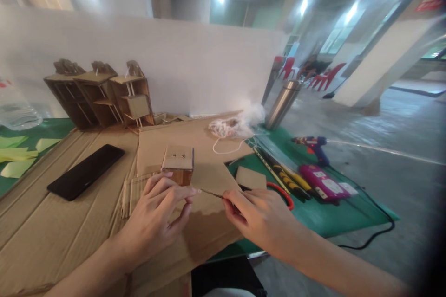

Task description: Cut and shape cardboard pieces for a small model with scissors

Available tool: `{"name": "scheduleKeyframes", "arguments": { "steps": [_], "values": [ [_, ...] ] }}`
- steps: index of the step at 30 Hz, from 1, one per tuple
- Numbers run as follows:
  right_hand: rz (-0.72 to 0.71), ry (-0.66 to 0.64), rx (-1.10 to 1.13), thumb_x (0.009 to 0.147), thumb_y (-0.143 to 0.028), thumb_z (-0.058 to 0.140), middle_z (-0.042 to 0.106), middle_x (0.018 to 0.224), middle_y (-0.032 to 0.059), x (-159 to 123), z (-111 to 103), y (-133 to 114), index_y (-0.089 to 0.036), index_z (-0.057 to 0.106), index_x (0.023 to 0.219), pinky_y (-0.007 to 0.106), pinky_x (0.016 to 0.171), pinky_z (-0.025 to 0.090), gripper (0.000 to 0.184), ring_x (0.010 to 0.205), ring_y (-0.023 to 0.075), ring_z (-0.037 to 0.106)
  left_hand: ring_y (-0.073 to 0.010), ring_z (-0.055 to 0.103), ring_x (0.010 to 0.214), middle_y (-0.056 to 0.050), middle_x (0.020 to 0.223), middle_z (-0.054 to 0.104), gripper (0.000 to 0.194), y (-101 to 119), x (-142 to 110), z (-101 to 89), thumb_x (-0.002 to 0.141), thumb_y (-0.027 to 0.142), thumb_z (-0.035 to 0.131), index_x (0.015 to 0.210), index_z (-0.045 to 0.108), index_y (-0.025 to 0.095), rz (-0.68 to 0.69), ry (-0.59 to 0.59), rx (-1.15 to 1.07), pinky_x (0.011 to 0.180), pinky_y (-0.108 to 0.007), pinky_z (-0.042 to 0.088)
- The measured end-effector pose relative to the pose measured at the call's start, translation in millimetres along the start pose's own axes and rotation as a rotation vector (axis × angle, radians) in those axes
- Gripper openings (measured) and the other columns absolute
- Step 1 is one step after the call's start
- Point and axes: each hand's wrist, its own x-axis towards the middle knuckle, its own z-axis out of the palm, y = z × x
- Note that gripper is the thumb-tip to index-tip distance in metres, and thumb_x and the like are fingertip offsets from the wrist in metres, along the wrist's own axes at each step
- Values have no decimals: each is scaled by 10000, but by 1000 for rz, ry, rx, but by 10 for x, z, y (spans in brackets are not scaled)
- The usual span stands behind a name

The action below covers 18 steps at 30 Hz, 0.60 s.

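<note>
My left hand (158, 211) and my right hand (259, 216) pinch the two ends of a thin stick (211, 193), held level above the cardboard sheets (69, 227). A small cardboard box (178, 164) with two holes in its side stands just behind my left fingers. A small cardboard square (250, 178) lies close behind my right hand, next to red-handled scissors (281, 193).
A black phone (85, 171) lies at the left. Three cardboard models (101, 95) stand by the white back wall. String bundle (228, 128), steel flask (283, 103), glue gun (311, 145), rulers and a pink tool (322, 183) sit on the green mat at the right edge.
</note>
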Motion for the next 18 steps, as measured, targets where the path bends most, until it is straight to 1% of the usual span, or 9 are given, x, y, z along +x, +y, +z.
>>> {"name": "scheduleKeyframes", "arguments": {
  "steps": [3, 7, 9, 12, 18],
  "values": [
    [1, 1, -3, 920, -106, 425, 562, 523, -37, -1, -8, 1, -193, 565, 718, 284, 502, 253, 261, 436, 121, 503, -135, 570, 746, 28, 796, 677, 208, -10, -10, -4, 873, 28, 573, 1005, 533, 184, 9, -8, 10, 932, -362, 433],
    [2, 2, -22, 918, -104, 421, 556, 513, -35, 1, -7, -3, -192, 573, 707, 292, 500, 258, 275, 429, 129, 503, -143, 548, 727, 29, 753, 661, 194, -12, 5, -8, 884, 7, 537, 924, 542, 196, 7, -20, 43, 785, -322, 412],
    [1, 14, -22, 919, -107, 417, 551, 505, -35, 1, 1, -8, -192, 576, 700, 296, 495, 256, 284, 424, 130, 501, -148, 542, 725, 32, 737, 660, 194, -13, 11, -7, 887, 9, 532, 904, 548, 202, -5, -21, 39, 746, -322, 386],
    [3, 25, -8, 921, -110, 422, 544, 498, -39, -8, 13, -17, -191, 572, 690, 296, 490, 252, 287, 422, 125, 496, -150, 537, 720, 44, 739, 675, 196, -18, -1, -8, 889, 14, 541, 891, 557, 210, -18, -18, 10, 759, -335, 366],
    [-6, 20, 13, 929, -116, 426, 546, 503, -37, -19, 0, -43, -182, 581, 707, 292, 490, 255, 279, 429, 120, 500, -162, 543, 720, 58, 815, 729, 242, -17, -16, -10, 877, 2, 542, 944, 592, 229, -18, -2, 3, 769, -354, 345]
  ]
}}
